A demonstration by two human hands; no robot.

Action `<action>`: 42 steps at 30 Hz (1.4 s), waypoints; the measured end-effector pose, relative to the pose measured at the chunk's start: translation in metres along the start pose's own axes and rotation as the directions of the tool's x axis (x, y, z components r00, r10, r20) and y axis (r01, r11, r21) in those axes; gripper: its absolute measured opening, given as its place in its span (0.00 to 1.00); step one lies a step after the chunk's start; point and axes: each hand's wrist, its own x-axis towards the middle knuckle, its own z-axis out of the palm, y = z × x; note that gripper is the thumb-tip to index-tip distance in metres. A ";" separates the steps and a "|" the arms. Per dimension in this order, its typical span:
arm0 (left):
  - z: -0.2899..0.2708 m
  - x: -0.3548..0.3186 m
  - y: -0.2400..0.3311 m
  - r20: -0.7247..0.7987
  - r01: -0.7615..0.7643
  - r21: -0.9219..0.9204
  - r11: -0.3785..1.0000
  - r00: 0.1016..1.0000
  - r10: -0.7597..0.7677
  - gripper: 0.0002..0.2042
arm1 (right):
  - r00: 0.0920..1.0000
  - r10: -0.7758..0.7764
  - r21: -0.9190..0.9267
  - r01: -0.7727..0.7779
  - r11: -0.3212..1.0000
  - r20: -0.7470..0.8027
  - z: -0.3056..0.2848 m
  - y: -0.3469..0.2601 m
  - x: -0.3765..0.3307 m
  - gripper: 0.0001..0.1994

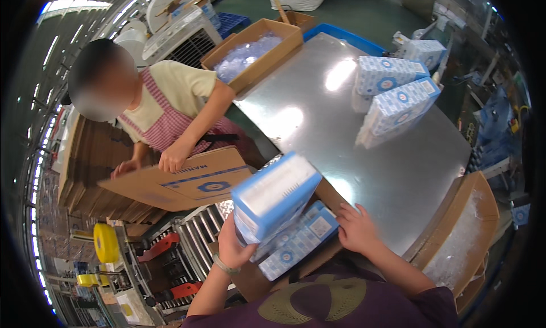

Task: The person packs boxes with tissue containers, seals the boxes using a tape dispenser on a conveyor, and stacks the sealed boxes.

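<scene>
My left hand (232, 247) is closed around the lower left side of a blue and white packet (276, 194), a thick block tilted above an open cardboard carton (324, 261). In that carton lie patterned blue and white packets (293, 254), partly hidden beneath the held one. My right hand (358, 230) rests at the carton's right edge by its flap, fingers stretched and apart. Two more patterned packets stand on the metal table, one nearer (398, 109) and one behind it (387, 75).
A co-worker across on the left handles a flat cardboard carton (199, 183) beside a stack of cardboard (85, 168). A roller conveyor (196, 237) runs left of my carton. Boxes of clear plastic stand behind the metal table (301, 95) and at right, an open carton (455, 237).
</scene>
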 end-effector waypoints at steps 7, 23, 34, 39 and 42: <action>0.117 -0.004 -0.082 0.333 -0.103 0.564 0.820 0.936 -0.112 0.48 | 0.994 -0.056 0.010 0.055 0.998 0.091 -0.003 0.010 -0.005 0.13; 0.193 0.066 -0.075 0.154 -0.092 0.069 0.993 0.985 0.080 0.25 | 0.974 0.193 -0.574 -0.226 0.787 -0.119 -0.180 0.319 0.165 0.41; 0.229 0.253 0.110 0.236 -0.443 0.447 0.777 0.896 0.376 0.46 | 0.997 0.038 0.017 -0.037 0.999 -0.068 -0.138 0.270 0.232 0.46; 0.275 0.287 0.098 0.488 -0.420 0.334 0.844 0.843 0.226 0.51 | 0.765 0.593 -0.382 -0.642 0.665 -0.252 -0.222 0.451 0.222 0.59; 0.266 0.285 0.096 0.418 -0.394 0.264 0.881 0.869 0.263 0.51 | 0.789 0.578 -0.377 -0.609 0.698 -0.206 -0.223 0.482 0.209 0.58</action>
